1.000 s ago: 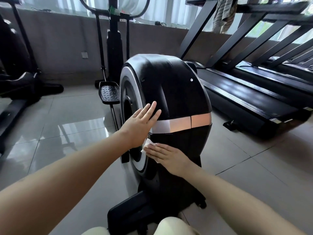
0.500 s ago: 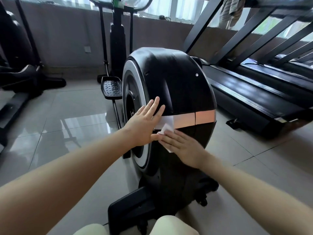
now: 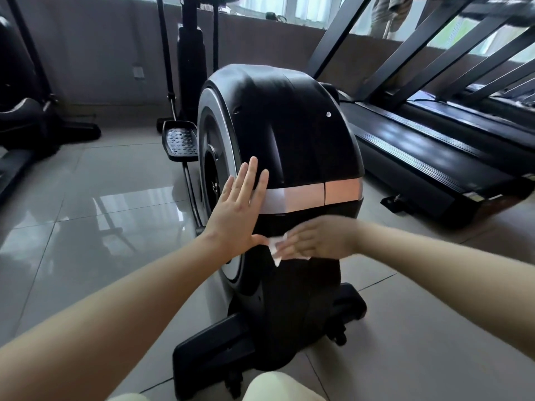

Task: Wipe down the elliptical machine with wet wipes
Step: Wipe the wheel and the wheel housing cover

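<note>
1. My left hand is released. Its fingers are straight and close together, and the palm lies flat against the left edge of the black flywheel housing of the elliptical machine.
2. The fingers of that hand cover the left end of the metallic band that runs across the housing.
3. My right hand is not clenched. Its fingers lie stretched over the wet wipe and press it onto the housing. Motion blur hides the finer finger detail.
4. The wet wipe is white and crumpled. It sits on the dark panel below the metallic band, just beside the heel of my left hand, with a corner hanging below my right fingers.
5. The white wheel rim shows to the left of the housing, below my left wrist.
6. A studded pedal stands behind the wheel.
7. The rear base foot rests on the glossy tiled floor.
8. A treadmill stands to the right, apart from the machine.
</note>
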